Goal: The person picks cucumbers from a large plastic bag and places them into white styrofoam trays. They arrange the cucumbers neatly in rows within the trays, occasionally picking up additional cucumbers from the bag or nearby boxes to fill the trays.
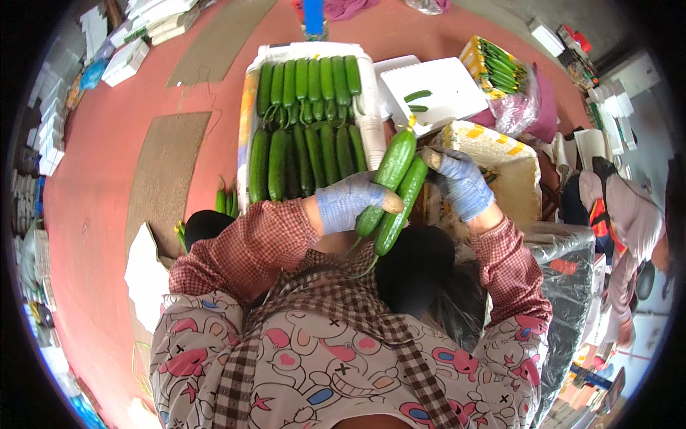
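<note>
Two green cucumbers [395, 174] lie side by side in my left hand [356, 202], its gloved thumb across them. My right hand [455, 179], in a blue glove with a tan thumb tip, is at the upper end of the cucumbers, by the yellow blossom end of one; whether it grips them cannot be told. Just beyond my left hand stands a lined foam box [375, 126] holding two rows of cucumbers [311, 80], laid lengthwise. Two small cucumbers [417, 96] rest on a white foam lid [450, 80] to the right of that box.
An open foam box [522, 171] with yellow tape stands beyond my right hand. Farther off is a yellow-and-white box of cucumbers [501, 69] beside clear plastic. More cucumbers [225, 201] lie at the left of the lined box. A co-worker [624, 214] bends at the far right.
</note>
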Demonstrator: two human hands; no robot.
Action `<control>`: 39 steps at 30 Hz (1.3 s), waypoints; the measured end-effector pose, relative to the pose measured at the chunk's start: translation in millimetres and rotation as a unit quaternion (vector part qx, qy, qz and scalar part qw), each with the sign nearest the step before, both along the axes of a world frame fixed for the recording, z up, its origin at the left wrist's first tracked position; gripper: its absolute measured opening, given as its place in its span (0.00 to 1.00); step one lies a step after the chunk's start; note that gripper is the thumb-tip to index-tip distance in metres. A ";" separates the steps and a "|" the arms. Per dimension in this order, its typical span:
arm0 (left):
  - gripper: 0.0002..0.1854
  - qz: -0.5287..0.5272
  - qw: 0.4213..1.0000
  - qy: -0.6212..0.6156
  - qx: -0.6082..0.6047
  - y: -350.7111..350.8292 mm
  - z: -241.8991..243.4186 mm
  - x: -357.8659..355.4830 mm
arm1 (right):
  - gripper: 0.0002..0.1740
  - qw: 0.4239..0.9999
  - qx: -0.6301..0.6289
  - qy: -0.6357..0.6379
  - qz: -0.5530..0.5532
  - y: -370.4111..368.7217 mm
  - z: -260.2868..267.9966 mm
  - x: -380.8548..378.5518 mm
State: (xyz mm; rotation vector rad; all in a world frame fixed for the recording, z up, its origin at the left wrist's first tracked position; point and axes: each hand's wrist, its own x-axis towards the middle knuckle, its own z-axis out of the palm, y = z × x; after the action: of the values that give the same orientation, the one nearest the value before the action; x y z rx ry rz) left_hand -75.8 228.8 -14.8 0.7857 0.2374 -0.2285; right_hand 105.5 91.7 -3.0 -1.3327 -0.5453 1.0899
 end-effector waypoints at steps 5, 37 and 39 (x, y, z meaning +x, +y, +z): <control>0.30 -0.019 0.999 -0.025 -0.022 -0.9 -10.7 -8.3 | 0.14 0.976 -0.009 -0.217 0.007 1.2 4.8 -1.9; 0.48 0.170 0.975 0.013 0.142 124.3 -8.7 -34.8 | 0.37 0.990 -0.120 0.051 0.059 101.6 -22.7 -6.3; 0.47 0.240 0.952 0.002 0.189 144.0 -13.0 -41.0 | 0.37 0.987 -0.151 0.033 0.045 101.9 -26.3 0.4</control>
State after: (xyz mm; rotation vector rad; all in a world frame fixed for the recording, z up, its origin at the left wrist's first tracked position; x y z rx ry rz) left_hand -116.7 372.9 -27.8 1.0790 0.4768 0.2844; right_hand 105.9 193.6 -29.2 -1.5385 -0.4060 1.3257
